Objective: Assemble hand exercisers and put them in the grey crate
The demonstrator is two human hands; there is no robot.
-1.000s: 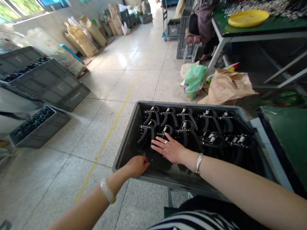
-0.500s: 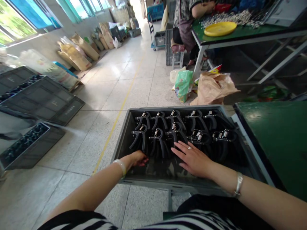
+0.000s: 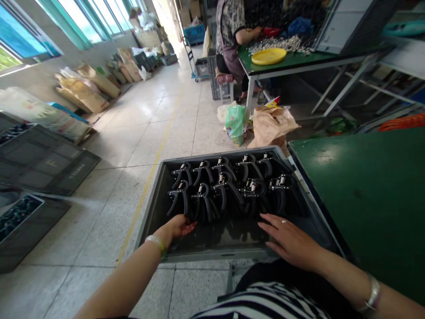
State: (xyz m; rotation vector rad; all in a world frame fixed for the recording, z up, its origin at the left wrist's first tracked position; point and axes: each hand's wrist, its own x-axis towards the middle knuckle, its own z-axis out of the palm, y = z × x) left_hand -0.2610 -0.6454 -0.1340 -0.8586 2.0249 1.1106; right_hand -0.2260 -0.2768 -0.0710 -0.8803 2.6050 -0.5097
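Note:
Two rows of black hand grip strengtheners [image 3: 202,201] with metal springs stand in a grey plastic crate [image 3: 212,256] in front of me. My left hand [image 3: 177,227] is inside the crate at its left, just below the near row's leftmost grips. Its fingers are loosely bent and apart, with nothing visible in them. Over the crate's near right part is my right hand [image 3: 292,239], fingers spread and palm down, holding nothing. Its fingertips lie a little short of the near row.
A green-topped table [image 3: 365,190] adjoins the crate's right side. Beyond the crate are a brown paper sack [image 3: 272,126] and a green bag [image 3: 235,124]. A co-worker [image 3: 230,40] sits at another table bearing a yellow tray [image 3: 268,56]. Grey crates [image 3: 43,155] stand at left.
My right hand has drawn back from the near row of grips toward the crate's near right side. My left hand's fingers have loosened a little. The view has shifted right.

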